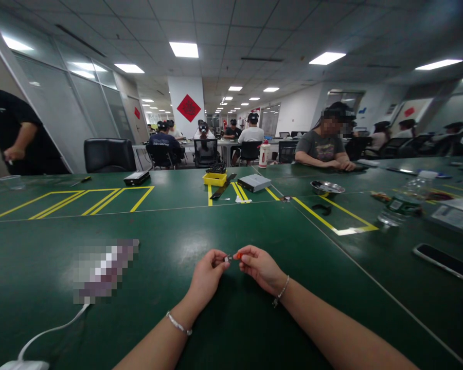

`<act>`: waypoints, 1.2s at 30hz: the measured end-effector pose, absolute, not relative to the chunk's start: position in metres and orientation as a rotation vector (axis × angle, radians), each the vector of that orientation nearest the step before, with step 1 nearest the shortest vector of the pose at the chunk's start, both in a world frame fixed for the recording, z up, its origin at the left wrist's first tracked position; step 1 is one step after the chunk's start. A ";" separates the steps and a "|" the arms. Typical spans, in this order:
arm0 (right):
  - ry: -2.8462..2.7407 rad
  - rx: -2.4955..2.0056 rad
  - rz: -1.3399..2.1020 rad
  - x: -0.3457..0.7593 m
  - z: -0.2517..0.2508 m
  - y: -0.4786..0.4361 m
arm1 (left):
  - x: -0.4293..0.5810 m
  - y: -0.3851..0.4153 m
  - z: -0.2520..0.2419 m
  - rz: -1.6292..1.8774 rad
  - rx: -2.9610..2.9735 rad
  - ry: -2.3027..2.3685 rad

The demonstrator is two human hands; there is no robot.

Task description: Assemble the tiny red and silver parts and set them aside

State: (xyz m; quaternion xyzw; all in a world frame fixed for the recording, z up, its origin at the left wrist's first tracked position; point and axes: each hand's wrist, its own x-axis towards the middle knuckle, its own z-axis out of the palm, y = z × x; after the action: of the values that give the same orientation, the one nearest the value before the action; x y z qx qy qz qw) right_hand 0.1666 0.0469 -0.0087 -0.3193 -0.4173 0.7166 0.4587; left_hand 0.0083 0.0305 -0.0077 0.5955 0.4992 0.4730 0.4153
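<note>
Both hands meet above the green table [224,221], just in front of me. My left hand [208,272] is closed in a pinch on a tiny silvery metal piece [227,258]. My right hand [256,264] pinches a small orange part [238,255] right beside it. The two small pieces touch or nearly touch between my fingertips; I cannot tell if they are joined. Each wrist wears a thin bracelet.
A blurred-out object [102,270] with a white cable [50,329] lies to my left. A phone [445,263], a plastic bottle [403,203] and a metal bowl [327,188] sit to the right. A yellow tray [214,179] and a grey box [253,182] stand farther back. Other people sit around.
</note>
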 end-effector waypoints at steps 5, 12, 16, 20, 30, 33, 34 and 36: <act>-1.027 -0.785 1.769 0.166 -0.007 0.046 | 0.008 0.031 -0.012 1.189 1.501 1.243; -1.063 -0.794 1.762 0.166 -0.004 0.044 | 0.010 0.029 -0.007 1.246 1.487 1.140; -1.077 -0.792 1.761 0.166 -0.004 0.044 | 0.011 0.028 -0.003 1.236 1.479 1.104; -1.074 -0.807 1.774 0.166 -0.007 0.046 | 0.010 0.028 -0.003 1.220 1.498 1.130; -1.129 -0.812 1.768 0.165 -0.010 0.047 | 0.007 0.029 -0.003 1.236 1.440 1.223; -1.130 -0.821 1.760 0.165 -0.008 0.046 | 0.007 0.029 -0.001 1.245 1.435 1.195; -1.126 -0.823 1.761 0.165 -0.008 0.046 | 0.008 0.028 0.000 1.244 1.433 1.181; -1.118 -0.825 1.768 0.165 -0.008 0.046 | 0.008 0.029 -0.001 1.228 1.428 1.160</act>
State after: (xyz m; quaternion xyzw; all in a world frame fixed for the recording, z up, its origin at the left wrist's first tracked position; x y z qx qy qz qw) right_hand 0.1653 0.0455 -0.0079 -0.3308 -0.4484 0.7091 0.4320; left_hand 0.0079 0.0286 -0.0009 0.5770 0.4688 0.4963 0.4484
